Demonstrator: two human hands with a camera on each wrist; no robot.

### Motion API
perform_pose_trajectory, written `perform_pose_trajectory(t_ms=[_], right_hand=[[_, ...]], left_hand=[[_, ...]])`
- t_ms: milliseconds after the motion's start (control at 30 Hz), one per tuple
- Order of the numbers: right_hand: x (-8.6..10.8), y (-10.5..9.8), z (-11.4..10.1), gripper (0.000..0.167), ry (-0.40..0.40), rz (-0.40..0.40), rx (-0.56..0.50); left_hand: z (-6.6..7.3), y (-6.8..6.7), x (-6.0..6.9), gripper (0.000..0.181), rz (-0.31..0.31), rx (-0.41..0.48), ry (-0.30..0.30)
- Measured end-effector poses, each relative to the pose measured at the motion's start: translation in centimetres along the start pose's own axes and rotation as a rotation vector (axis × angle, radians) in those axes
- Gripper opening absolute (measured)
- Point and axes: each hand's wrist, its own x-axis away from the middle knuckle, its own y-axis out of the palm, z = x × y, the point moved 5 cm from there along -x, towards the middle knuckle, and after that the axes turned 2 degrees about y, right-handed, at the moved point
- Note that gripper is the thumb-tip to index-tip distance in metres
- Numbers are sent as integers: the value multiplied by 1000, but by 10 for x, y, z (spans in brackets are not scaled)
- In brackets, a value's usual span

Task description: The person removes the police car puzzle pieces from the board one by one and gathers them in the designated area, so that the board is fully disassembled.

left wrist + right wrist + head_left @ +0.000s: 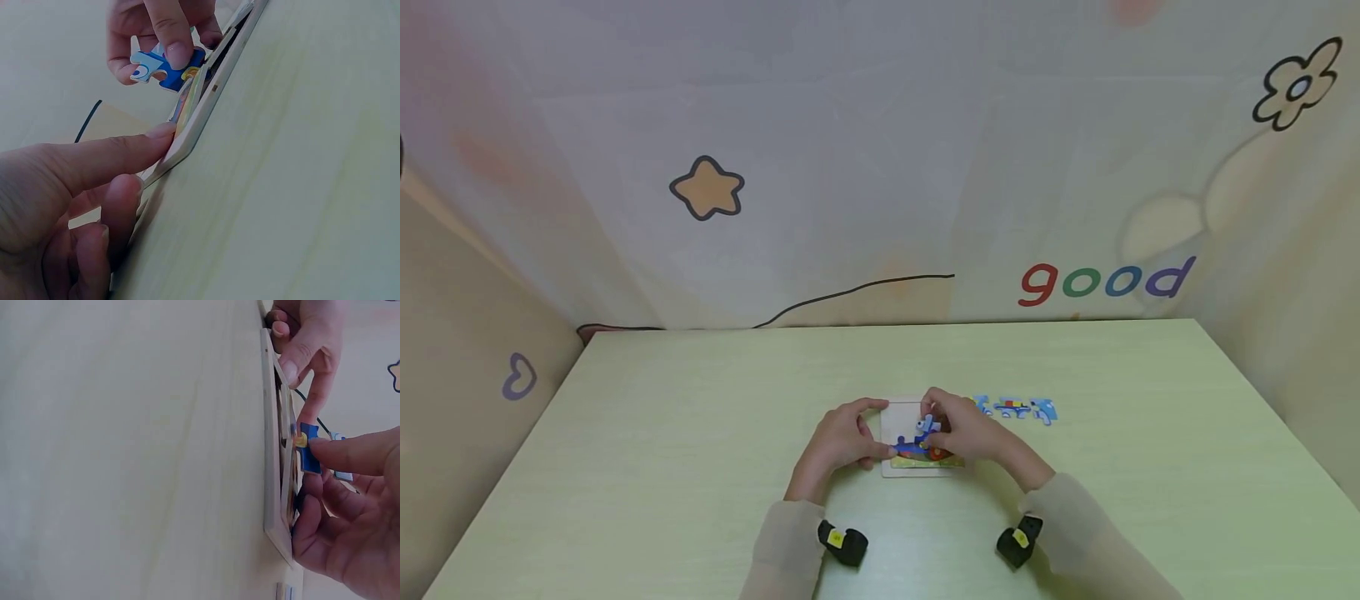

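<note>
The right hand pinches a blue and light-blue flat jigsaw piece, so that hand is the nearer one. The piece lies to the right of the left hand, over a pale rectangular puzzle tray on the table. Its longer axis seems to run outward from the person, and it tilts up from the tray above a colourful joined picture strip; whether their edges touch cannot be told. The left hand, thumb and forefinger spread, rests on the tray's left side. Loose blue pieces lie beyond the right hand.
</note>
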Motion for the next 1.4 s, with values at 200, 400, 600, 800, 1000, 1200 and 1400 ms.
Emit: perform_pose_trajectory(t_ms=[200, 400, 600, 800, 1000, 1200, 1400], right_hand=[[-1, -1, 3, 17, 4, -15, -10], [-1, 0, 2, 18, 46, -21, 6], [-2, -2, 5, 22, 93, 5, -65], [-2, -5, 9, 17, 138, 43, -131], [-4, -6, 11, 13, 162, 14, -211], [-4, -5, 10, 14, 187, 52, -225], [-2, -3, 12, 21, 279, 136, -294]], left_hand=[[3, 1, 1, 70, 16, -84, 3], [15, 6, 5, 80, 78, -382, 51], [21, 9, 8, 80, 102, -441, 26], [22, 9, 9, 80, 102, -444, 23], [23, 10, 10, 79, 134, -477, 26], [24, 10, 11, 78, 146, -457, 3], [25, 12, 10, 79, 138, -450, -21]])
